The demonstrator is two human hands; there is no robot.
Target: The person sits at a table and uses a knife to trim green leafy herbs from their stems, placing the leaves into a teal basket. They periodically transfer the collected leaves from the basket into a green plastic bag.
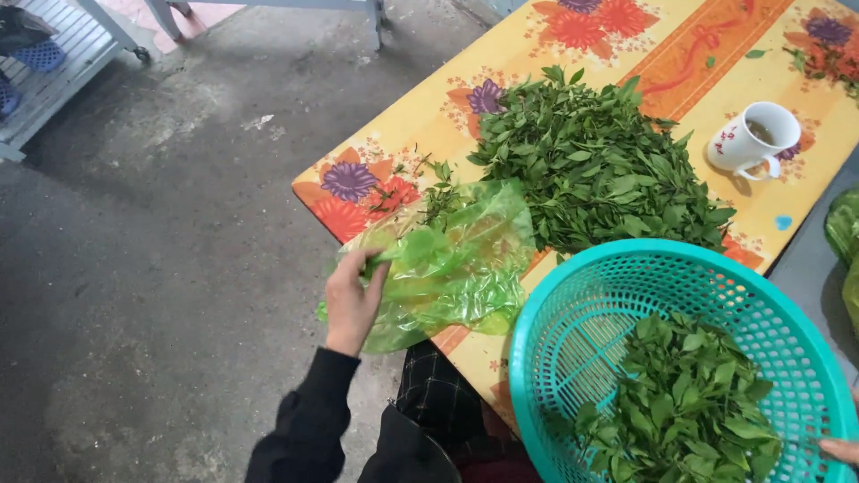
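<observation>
My left hand (351,300) pinches the edge of a crumpled green plastic bag (452,264) that hangs over the corner of the table (429,116). A few leafy stems (438,197) lie by the bag. Behind it is a big heap of green leaves (591,165) on the floral yellow tablecloth. At the lower right a teal plastic basket (573,304) holds more leaves (689,407). Only my right hand's fingertips (841,447) show at the frame edge, on the basket's rim.
A white cup (747,139) with a little liquid stands on the table at the right. Grey concrete floor (161,268) lies to the left. A slatted grey bench (63,49) and metal frame legs stand at the top left.
</observation>
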